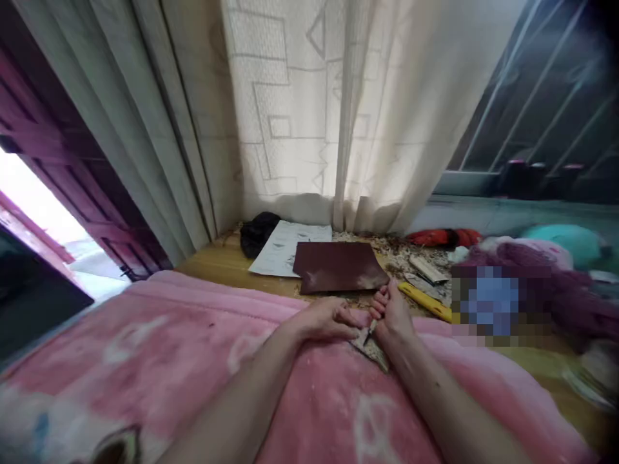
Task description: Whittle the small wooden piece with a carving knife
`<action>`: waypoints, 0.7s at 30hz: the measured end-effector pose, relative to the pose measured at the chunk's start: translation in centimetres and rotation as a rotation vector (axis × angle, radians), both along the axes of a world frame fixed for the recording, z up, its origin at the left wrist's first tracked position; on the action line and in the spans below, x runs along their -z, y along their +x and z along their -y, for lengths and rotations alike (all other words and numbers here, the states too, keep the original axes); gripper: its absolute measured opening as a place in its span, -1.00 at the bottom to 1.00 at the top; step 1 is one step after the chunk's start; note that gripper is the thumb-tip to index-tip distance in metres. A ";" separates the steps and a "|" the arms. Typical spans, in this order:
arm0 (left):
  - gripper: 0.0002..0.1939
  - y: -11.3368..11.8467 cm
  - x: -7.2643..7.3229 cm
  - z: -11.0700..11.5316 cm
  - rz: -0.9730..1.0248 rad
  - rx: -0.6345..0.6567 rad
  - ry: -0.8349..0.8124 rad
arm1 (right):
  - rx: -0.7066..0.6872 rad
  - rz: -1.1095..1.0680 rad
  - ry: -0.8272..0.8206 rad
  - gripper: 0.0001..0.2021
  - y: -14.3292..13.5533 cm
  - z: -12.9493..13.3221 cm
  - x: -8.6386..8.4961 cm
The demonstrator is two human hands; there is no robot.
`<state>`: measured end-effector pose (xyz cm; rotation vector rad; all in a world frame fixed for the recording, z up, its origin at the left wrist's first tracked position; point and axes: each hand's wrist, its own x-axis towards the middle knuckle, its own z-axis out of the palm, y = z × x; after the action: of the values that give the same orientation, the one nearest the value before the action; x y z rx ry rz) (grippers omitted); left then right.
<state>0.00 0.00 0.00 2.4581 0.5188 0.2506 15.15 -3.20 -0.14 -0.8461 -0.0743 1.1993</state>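
My left hand (331, 319) is over the pink blanket, its fingers curled in beside a small pale, flat piece (370, 348) with a dark edge. What those fingers hold, if anything, is too small to make out. My right hand (391, 312) is closed around a small thin tool (371, 330), whose dark tip points down over the pale piece. Just beyond my hands, a dark brown sheet (341, 265) lies partly over a white printed paper (285, 248). A yellow tool (425, 301) lies right of my right hand.
The pink blanket (193, 348) covers the near side of the wooden table (207, 264). A black bundle (258, 233) sits at the back left. Shavings, a light block (428, 269) and a red-orange item (445, 237) lie at the back right, near purple fabric (522, 254). Curtains hang behind.
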 end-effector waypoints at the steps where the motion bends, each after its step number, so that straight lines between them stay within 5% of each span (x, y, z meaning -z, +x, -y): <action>1: -0.65 0.1 0.0 0.0 0.004 0.004 0.002 | -0.030 -0.015 0.010 -0.67 0.0 0.0 -0.1; 7: -0.66 0.2 -0.1 0.0 -0.002 -0.004 0.013 | -0.118 -0.084 0.017 -0.67 0.1 0.1 -0.3; 21: -0.68 0.3 -0.2 0.4 -0.025 -0.088 -0.054 | 0.038 0.120 0.072 -0.69 -0.2 0.3 -0.2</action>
<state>0.34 -0.40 0.22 2.3920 0.6376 0.2390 14.94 -3.52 0.09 -0.8524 -0.1973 1.1035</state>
